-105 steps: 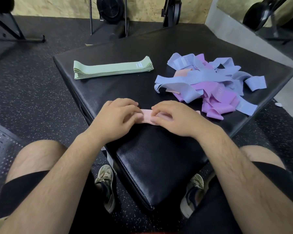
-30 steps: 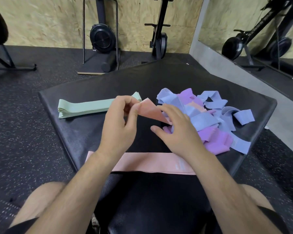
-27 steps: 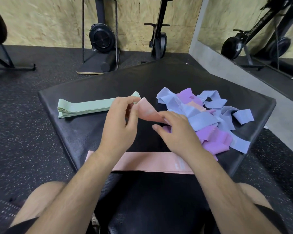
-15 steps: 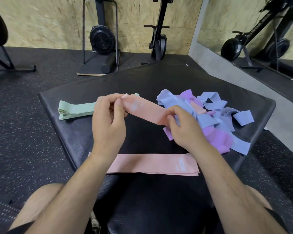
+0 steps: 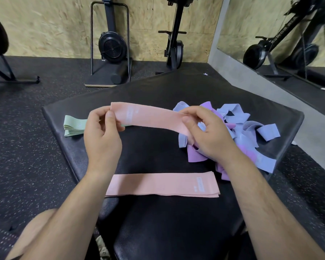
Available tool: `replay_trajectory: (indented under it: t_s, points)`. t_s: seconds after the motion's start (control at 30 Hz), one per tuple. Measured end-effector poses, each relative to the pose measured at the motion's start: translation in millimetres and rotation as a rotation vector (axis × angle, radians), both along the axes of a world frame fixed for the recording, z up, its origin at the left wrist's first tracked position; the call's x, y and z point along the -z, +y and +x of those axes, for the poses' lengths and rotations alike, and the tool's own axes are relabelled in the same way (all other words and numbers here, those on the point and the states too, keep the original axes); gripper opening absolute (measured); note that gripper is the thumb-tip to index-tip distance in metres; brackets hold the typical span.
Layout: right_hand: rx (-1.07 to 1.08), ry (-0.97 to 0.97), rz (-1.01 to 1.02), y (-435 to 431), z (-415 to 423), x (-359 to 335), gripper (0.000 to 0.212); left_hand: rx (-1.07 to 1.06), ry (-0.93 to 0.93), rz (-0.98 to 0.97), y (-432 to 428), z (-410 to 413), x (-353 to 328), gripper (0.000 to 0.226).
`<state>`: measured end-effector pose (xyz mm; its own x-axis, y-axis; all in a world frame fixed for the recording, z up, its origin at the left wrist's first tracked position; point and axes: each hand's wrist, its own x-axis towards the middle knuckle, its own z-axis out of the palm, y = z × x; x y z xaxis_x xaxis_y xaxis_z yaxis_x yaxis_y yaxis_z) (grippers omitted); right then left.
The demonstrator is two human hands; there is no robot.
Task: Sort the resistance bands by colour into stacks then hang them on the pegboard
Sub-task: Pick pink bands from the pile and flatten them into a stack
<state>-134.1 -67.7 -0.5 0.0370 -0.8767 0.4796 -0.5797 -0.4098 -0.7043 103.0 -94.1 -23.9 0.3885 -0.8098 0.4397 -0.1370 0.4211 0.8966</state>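
Note:
A pink resistance band (image 5: 154, 117) is stretched flat in the air between my hands above the black padded bench (image 5: 158, 91). My left hand (image 5: 101, 136) pinches its left end and my right hand (image 5: 204, 132) pinches its right end. Below them a flat stack of pink bands (image 5: 161, 184) lies near the bench's front. A stack of green bands (image 5: 73, 126) lies at the left, partly hidden behind my left hand. A loose heap of blue and purple bands (image 5: 251, 132) sits at the right, partly behind my right hand.
Exercise machines (image 5: 111, 45) stand on the dark rubber floor (image 5: 26, 147) by the wooden back wall. A mirror (image 5: 289, 34) runs along the right wall. My knees show at the bottom edge.
The pink band that was folded between my hands is now pulled out flat and straight. My hands have moved apart, the left one leftward and the right one rightward.

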Motion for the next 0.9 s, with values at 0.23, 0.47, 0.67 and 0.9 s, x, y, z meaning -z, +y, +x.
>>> replay_trajectory:
  t_s: [0.23, 0.47, 0.67, 0.9]
  points:
    - [0.172, 0.330, 0.083, -4.0, -4.9, 4.5, 0.024, 0.006, -0.032, 0.026, 4.3, 3.0, 2.7, 0.015]
    - [0.034, 0.422, 0.262, -5.2, -16.0, 15.8, 0.007, -0.064, 0.014, 0.024, 12.6, 18.3, -4.9, 0.019]
    - [0.030, 0.518, 0.258, -11.9, -1.9, 27.0, 0.006, -0.112, 0.033, 0.047, 19.7, 36.8, -6.7, 0.017]
    - [0.090, 0.306, 0.055, -16.2, 18.7, 31.5, 0.006, -0.160, 0.096, 0.125, 20.1, 70.2, -1.2, 0.017]
